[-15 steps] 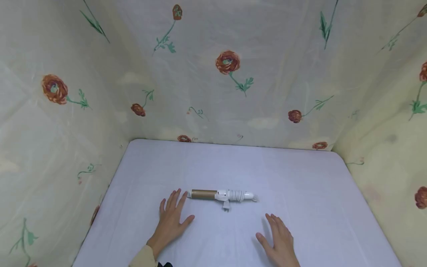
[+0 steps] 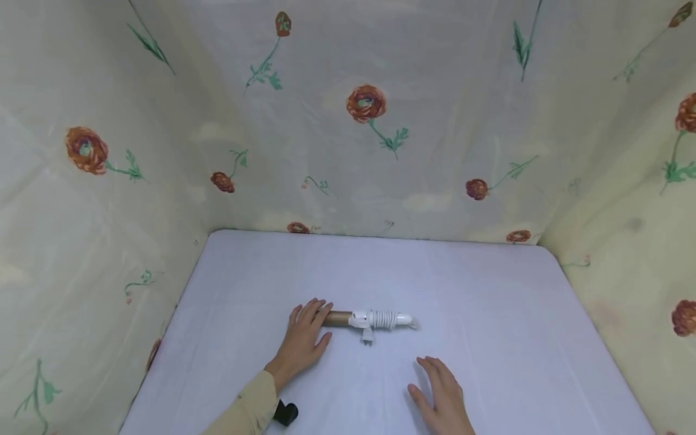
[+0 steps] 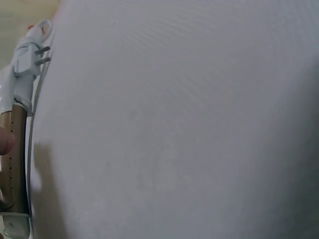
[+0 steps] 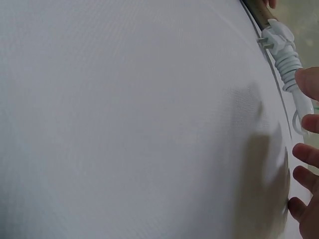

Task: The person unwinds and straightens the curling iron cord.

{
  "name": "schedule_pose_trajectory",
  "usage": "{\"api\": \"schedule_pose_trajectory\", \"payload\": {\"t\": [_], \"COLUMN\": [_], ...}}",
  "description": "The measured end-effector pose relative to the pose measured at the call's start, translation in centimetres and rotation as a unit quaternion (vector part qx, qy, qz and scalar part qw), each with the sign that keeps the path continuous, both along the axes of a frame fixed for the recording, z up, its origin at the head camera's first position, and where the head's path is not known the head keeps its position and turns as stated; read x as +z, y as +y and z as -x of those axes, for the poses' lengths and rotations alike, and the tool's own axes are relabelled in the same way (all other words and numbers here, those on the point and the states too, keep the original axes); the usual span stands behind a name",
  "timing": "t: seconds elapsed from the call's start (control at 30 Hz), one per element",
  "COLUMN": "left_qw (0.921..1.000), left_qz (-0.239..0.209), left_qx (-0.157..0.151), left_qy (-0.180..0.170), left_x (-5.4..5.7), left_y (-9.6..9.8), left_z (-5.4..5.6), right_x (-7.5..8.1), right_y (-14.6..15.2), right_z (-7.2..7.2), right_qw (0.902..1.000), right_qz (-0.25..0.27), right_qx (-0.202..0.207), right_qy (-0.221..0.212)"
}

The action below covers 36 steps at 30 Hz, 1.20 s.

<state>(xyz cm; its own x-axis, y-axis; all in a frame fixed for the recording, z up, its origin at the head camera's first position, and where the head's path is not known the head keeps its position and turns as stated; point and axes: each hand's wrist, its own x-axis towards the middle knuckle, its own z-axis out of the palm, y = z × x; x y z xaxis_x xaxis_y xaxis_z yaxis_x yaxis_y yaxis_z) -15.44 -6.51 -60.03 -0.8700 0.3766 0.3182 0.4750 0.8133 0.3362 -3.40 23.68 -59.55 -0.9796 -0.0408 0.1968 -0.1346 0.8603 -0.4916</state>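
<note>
A curling iron lies sideways on the table, its gold barrel [image 2: 341,319] to the left and its white handle [image 2: 402,319] to the right. White cord [image 2: 383,319] is coiled round the handle, and the two-pin plug [image 2: 367,337] hangs off the near side. My left hand [image 2: 301,339] lies over the left part of the barrel with fingers extended and thumb spread apart, covering that end. In the left wrist view, a fingertip [image 3: 6,142] overlaps the barrel. My right hand [image 2: 443,396], fingers spread and holding nothing, is nearer me, to the right of the iron.
The white-covered table [image 2: 489,290] is enclosed by flower-printed cloth [image 2: 435,163] at the back and both sides. A small black object [image 2: 286,414] shows beside my left sleeve [image 2: 252,402].
My left hand has moved right, from beside the iron's left end to over its barrel. My right hand has shifted slightly left. The curling iron has stayed in place.
</note>
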Motion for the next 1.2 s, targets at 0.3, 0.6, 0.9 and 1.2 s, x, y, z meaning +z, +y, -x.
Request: {"api": "schedule_pose_trajectory", "payload": {"t": [0.3, 0.6, 0.9, 1.2], "left_qw": [0.9998, 0.999, 0.998, 0.9976], "left_qz": [0.018, -0.005, -0.011, -0.019], "left_qx": [0.008, 0.04, 0.062, 0.066], "left_qy": [-0.005, -0.021, 0.0, 0.013], "left_x": [-0.3, -0.7, -0.7, -0.9], "left_y": [1.1, 2.3, 2.8, 2.7], "left_z": [1.0, 1.5, 0.9, -0.6], "right_x": [0.1, 0.4, 1.0, 1.1], "right_y": [-0.6, -1.1, -2.2, -2.5], "right_z": [0.1, 0.0, 0.0, -0.2], "right_qw": [0.9995, 0.9991, 0.9965, 0.9928], "right_qz": [0.011, 0.036, 0.083, 0.12], "right_qx": [0.008, 0.006, 0.013, 0.001], "right_qy": [0.029, 0.02, -0.008, 0.001]}}
